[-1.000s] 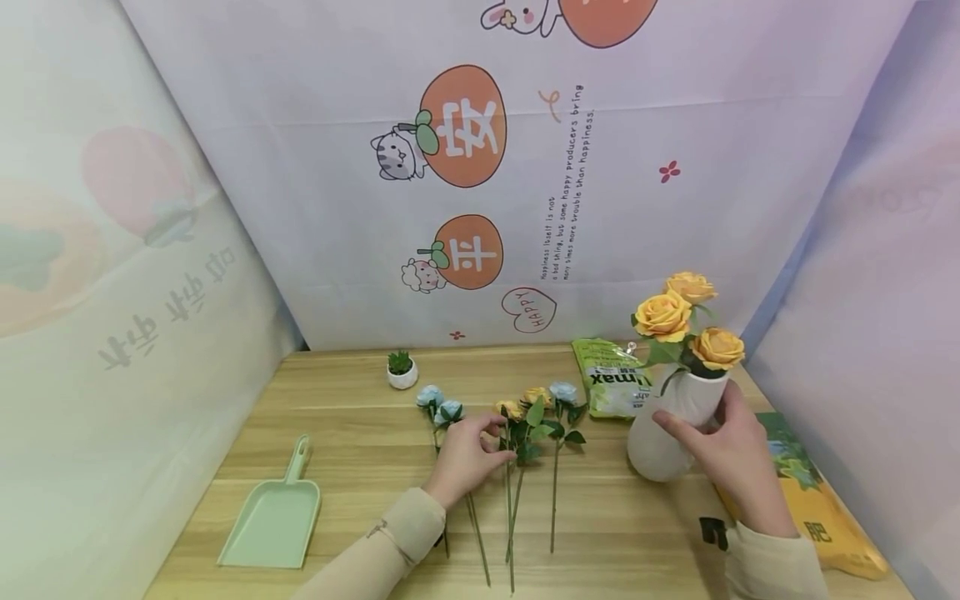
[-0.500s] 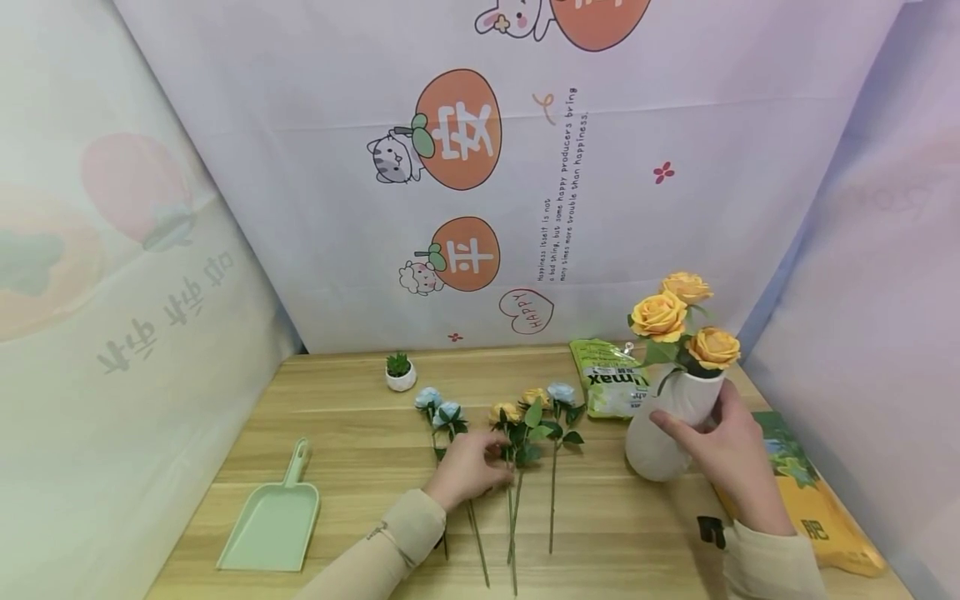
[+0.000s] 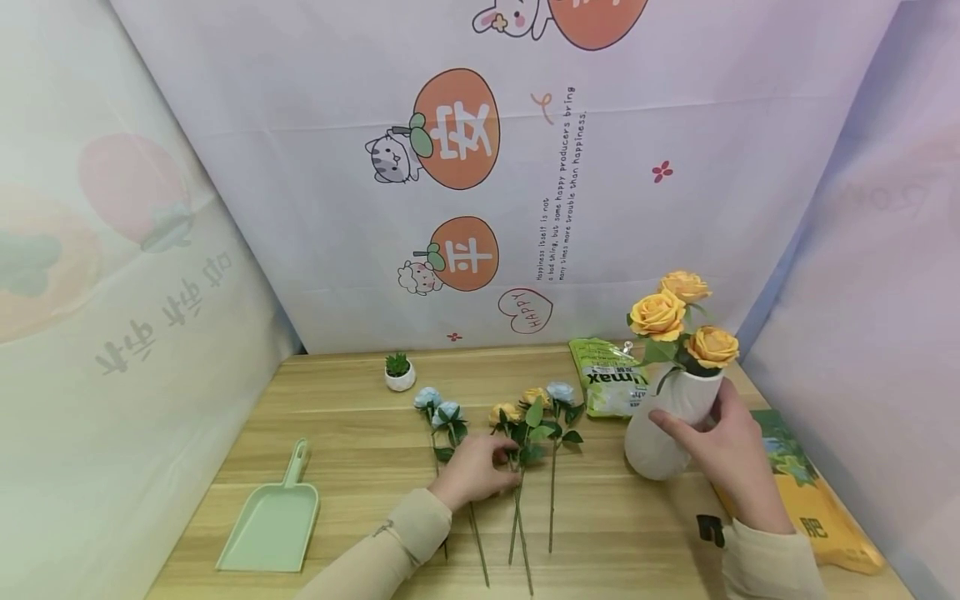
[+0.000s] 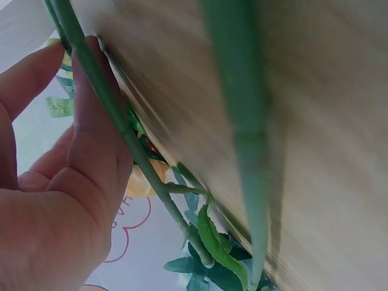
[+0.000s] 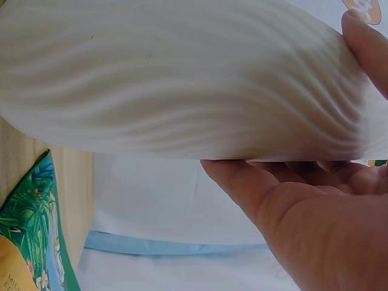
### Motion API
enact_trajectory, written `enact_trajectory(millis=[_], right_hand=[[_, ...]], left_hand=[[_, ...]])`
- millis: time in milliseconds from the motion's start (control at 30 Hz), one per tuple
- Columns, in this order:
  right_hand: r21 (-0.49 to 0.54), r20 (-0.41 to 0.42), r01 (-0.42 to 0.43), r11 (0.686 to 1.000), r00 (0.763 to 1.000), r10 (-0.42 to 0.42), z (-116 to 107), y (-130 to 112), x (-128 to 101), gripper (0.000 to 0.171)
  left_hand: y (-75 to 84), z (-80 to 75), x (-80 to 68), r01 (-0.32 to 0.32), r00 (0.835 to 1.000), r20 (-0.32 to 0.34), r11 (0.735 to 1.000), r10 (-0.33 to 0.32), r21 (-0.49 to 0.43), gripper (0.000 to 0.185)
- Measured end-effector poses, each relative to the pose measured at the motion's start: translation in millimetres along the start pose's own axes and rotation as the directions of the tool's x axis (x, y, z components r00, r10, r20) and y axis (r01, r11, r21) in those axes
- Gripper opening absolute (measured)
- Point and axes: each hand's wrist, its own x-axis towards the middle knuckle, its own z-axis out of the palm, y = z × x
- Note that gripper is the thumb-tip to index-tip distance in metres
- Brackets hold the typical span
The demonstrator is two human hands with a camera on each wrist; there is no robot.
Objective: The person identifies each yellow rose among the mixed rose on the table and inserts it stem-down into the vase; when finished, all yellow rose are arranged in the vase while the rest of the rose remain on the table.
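My left hand rests on the loose flowers lying mid-table and pinches the green stem of an orange rose. Beside it lie another orange rose and three blue roses, with their stems pointing toward me. At the right, my right hand grips a white ribbed vase that stands on the table. Three orange roses stand in it. In the right wrist view the vase fills the frame, with my thumb and fingers wrapped round it.
A mint green dustpan lies at the front left. A tiny potted plant stands at the back. A green bag lies behind the vase and a yellow bag to its right. Printed cloth walls enclose the wooden table.
My left hand slid a little toward me and closed on the orange rose's stem, whose lower end swung right. The right hand and vase stayed put.
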Motion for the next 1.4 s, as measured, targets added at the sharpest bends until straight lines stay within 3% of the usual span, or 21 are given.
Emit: enact_trajectory(millis=[800, 933, 1067, 1200, 1400], right_hand=[[-0.003, -0.002, 0.008, 1.000, 1.000, -0.008, 0.8, 1.2, 0.2, 0.103], [-0.007, -0.004, 0.013, 1.000, 1.000, -0.013, 0.2, 1.0, 0.5, 0.102], [-0.007, -0.003, 0.013, 1.000, 1.000, -0.013, 0.3, 1.0, 0.7, 0.102], [-0.007, -0.005, 0.010, 1.000, 1.000, -0.010, 0.5, 0.9, 0.5, 0.102], [-0.002, -0.003, 0.007, 1.000, 1.000, -0.007, 0.3, 0.2, 0.3, 0.102]], left_hand=[[-2.3, -2.4, -1.6, 0.010, 0.998, -0.055, 0.998, -0.014, -0.057, 0.048], [-4.5, -4.6, -1.2, 0.019, 0.998, -0.059, 0.994, -0.025, -0.105, 0.052], [-3.8, -9.2, -1.0, 0.041, 0.996, -0.065, 0.977, -0.056, -0.210, 0.056], [2.9, -16.0, 0.2, 0.050, 0.994, -0.078, 0.959, -0.074, -0.278, 0.059], [16.7, -28.3, 3.5, 0.011, 0.991, -0.124, 0.950, -0.052, -0.311, 0.065]])
